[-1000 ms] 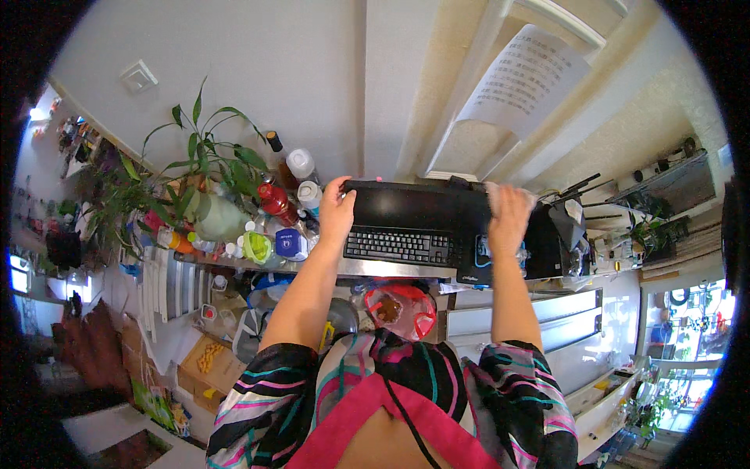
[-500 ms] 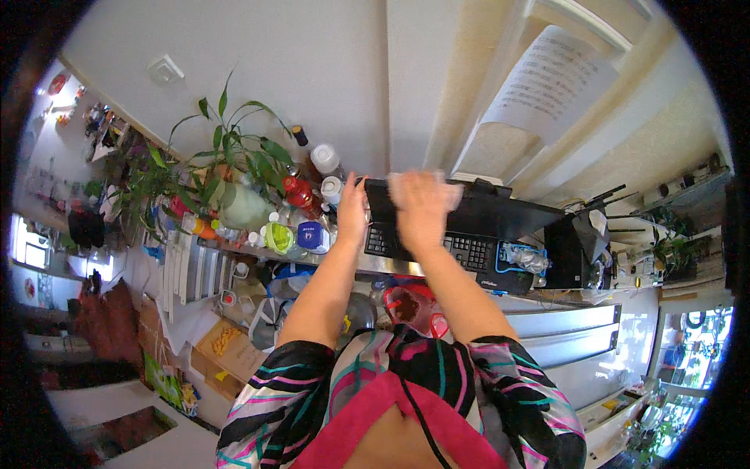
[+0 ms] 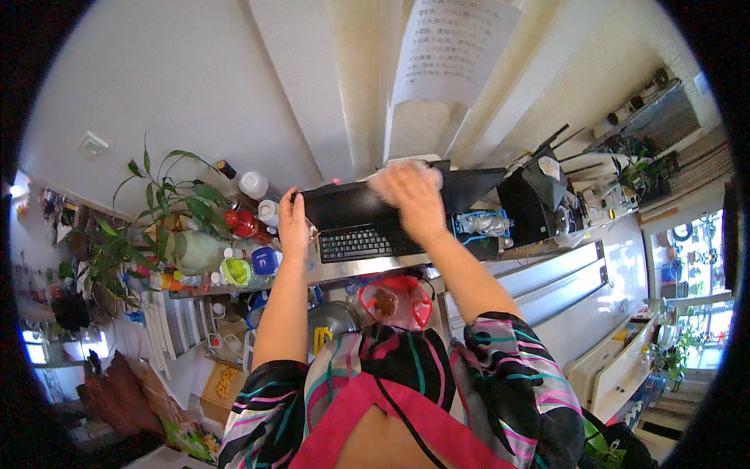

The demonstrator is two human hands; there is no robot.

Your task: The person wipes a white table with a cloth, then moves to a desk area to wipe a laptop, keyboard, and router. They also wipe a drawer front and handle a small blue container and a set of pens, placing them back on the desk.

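A black monitor (image 3: 344, 205) stands behind a black keyboard (image 3: 358, 244) on a narrow shelf. My left hand (image 3: 294, 225) is closed on the monitor's left edge, its fingertips at the top corner. My right hand (image 3: 418, 199) presses a pale, crumpled cloth (image 3: 383, 184) to the screen near its upper edge. Motion blurs this hand and the cloth, and the hand hides part of the screen and the keyboard's right end. Right of my forearm lies a blue-framed holder with a clear plastic wrapping (image 3: 486, 225).
Left of the monitor crowd a red bottle (image 3: 246, 224), white-capped bottles, a blue container (image 3: 266, 261), a green container (image 3: 235, 271) and a leafy plant (image 3: 187, 195). A black box-shaped device (image 3: 531, 205) stands at right. Below the shelf hangs a red bag (image 3: 398, 301).
My right hand has swept across the screen with the cloth and now sits further right along it. My left hand still grips the monitor's edge. The view has turned rightward.
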